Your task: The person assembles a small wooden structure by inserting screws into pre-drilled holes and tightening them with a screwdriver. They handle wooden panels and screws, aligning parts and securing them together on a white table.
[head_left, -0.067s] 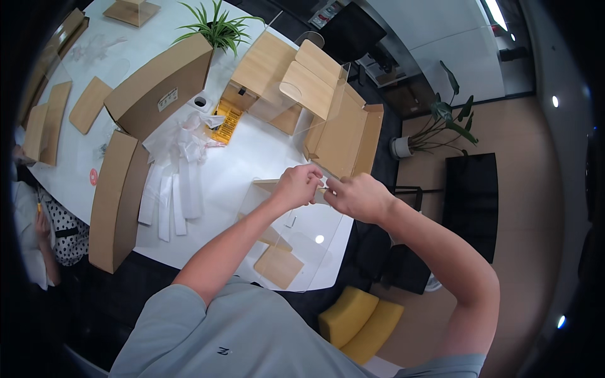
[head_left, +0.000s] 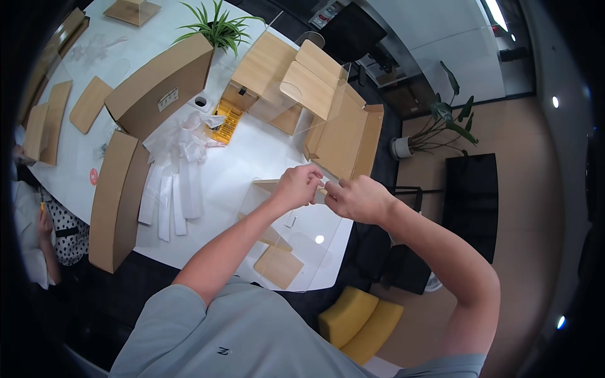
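My left hand [head_left: 299, 188] and my right hand [head_left: 360, 200] meet at the far edge of a clear plastic panel structure [head_left: 309, 234]. The fingers of both are curled and pinched close together. Whatever small thing may lie between the fingertips is too small or hidden to make out. Pale wood shows at the structure's far edge, partly behind my hands. A light wooden board [head_left: 278, 266] lies at its near end, seen through or beside the clear plastic. A small handle-like slot [head_left: 291, 221] shows on the panel.
On the white table [head_left: 233, 170] lie plastic wrappings [head_left: 186, 148], a yellow packet [head_left: 225, 125] and a tape roll [head_left: 200, 101]. Cardboard boxes [head_left: 113, 201] stand left; an open carton [head_left: 343, 135] and a wood-and-clear-plastic unit [head_left: 271, 66] lie beyond my hands. Another person [head_left: 47, 233] is at far left.
My right hand's fingers have shifted very slightly at the panel's edge. The other person's hand at far left has moved a little. Everything else looks the same.
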The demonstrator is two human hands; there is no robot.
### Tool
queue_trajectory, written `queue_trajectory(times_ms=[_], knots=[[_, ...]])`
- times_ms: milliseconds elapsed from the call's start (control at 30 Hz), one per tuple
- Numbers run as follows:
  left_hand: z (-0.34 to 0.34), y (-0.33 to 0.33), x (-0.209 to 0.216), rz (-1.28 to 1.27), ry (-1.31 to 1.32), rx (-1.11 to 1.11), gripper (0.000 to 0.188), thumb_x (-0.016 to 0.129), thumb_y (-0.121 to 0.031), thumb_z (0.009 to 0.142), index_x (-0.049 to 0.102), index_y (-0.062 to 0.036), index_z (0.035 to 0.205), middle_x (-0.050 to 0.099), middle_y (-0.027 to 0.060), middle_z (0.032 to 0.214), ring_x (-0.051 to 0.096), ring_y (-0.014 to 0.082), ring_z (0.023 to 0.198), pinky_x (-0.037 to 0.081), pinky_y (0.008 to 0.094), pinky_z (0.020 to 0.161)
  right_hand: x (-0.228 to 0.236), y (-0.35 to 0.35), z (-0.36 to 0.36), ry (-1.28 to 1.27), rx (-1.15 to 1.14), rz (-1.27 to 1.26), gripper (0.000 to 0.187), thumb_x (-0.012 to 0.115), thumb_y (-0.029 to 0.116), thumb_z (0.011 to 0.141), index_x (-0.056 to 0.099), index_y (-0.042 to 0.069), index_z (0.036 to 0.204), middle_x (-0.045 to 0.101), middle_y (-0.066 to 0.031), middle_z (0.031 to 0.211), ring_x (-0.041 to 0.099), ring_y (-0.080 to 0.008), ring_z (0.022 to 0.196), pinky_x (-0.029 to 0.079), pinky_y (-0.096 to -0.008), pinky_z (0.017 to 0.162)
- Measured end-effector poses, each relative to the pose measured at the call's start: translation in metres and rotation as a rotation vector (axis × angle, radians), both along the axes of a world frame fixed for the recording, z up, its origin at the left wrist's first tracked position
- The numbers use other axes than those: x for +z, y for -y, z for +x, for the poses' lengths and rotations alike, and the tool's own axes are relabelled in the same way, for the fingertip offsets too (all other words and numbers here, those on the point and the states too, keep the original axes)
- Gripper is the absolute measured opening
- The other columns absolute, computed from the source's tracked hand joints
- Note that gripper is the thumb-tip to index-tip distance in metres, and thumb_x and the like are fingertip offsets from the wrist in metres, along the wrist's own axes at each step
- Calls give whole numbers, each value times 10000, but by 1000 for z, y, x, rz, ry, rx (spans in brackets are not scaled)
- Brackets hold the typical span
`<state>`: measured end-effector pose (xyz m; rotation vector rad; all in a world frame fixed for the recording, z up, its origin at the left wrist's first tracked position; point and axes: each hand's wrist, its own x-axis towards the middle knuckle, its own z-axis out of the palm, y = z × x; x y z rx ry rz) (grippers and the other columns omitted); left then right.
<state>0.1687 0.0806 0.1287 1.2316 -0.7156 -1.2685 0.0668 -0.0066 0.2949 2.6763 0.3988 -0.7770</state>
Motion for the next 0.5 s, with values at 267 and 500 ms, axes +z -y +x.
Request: queue_trajectory(times_ms=[267,500], knots=[[-2,2,-6,-6,-12,-2,245,510,-103,986,659,43,1116,770,140,956,734,171,611,591,292,517,-14,-4,-4,140,-407,132,129,710,12,753,701,55,874,681,-51,837,656,-187,657,543,-349,538],[-1,2,-2,5,-46,-12,249,512,-113,999,660,37,1133,769,138,981,741,176,619,581,282,498,-21,15,7,111,-1659,535,102,717,-8,803,739,-21,902,749,-83,832,677,-144,710,534,-324,643]])
